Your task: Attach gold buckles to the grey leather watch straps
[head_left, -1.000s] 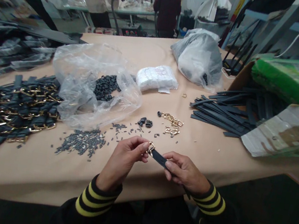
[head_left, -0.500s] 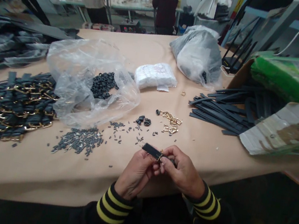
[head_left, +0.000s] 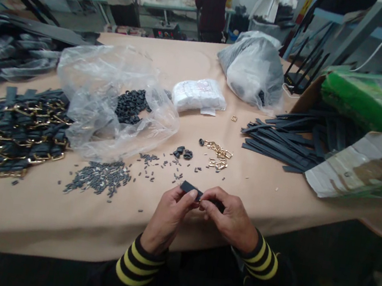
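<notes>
The left hand (head_left: 165,216) is pinching a dark strap (head_left: 189,189). The right hand (head_left: 235,220), fingers curled, is gripping it too.

The strap (head_left: 189,188) is black, the cuffs (head_left: 140,266) black with yellow stripes.

A flat, dark strap (head_left: 189,189) is slanting down to the right above the counter (head_left: 264,186), its squared end showing. The left hand (head_left: 167,214) and right hand (head_left: 233,217) are pinching it, mostly hiding a bit of gold metal (head_left: 199,201).
</notes>
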`<state>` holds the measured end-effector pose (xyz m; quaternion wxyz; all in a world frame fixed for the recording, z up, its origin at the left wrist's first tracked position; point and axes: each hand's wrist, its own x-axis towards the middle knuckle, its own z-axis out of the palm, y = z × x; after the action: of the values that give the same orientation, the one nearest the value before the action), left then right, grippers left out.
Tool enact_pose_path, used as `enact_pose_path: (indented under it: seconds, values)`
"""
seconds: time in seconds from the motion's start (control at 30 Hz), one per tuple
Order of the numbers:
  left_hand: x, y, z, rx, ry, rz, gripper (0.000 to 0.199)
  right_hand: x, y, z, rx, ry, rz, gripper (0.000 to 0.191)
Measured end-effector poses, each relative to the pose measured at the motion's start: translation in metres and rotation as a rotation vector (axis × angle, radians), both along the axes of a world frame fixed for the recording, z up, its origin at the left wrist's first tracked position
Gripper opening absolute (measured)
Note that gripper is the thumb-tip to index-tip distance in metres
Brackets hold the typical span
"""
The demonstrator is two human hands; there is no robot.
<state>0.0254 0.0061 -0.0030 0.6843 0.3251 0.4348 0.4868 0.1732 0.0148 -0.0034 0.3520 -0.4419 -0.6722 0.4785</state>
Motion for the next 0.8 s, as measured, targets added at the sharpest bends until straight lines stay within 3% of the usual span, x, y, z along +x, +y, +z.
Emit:
enact_pose_path:
  seconds: [0.17, 0.43, 0.67, 0.8]
  values:
    - [0.001, 0.0, -0.009, 0.024, 0.175, 0.049, 0.018, -0.002, 0.001, 0.005, -0.033, -0.073, -0.053, 0.006]
    - [-0.001, -0.004, -0.006, 0.063, 0.391, 0.024, 0.017, -0.001, 0.004, 0.008, -0.032, -0.168, -0.079, 0.003]
    - [-0.001, -0.002, -0.001, -0.132, -0.008, -0.018, 0.012, 0.001, 0.002, 0.008, 0.019, -0.166, -0.012, 0.004]
    - [0.001, -0.001, -0.002, -0.12, -0.012, -0.007, 0.01, -0.002, 0.003, -0.003, -0.052, -0.1, -0.062, 0.014]
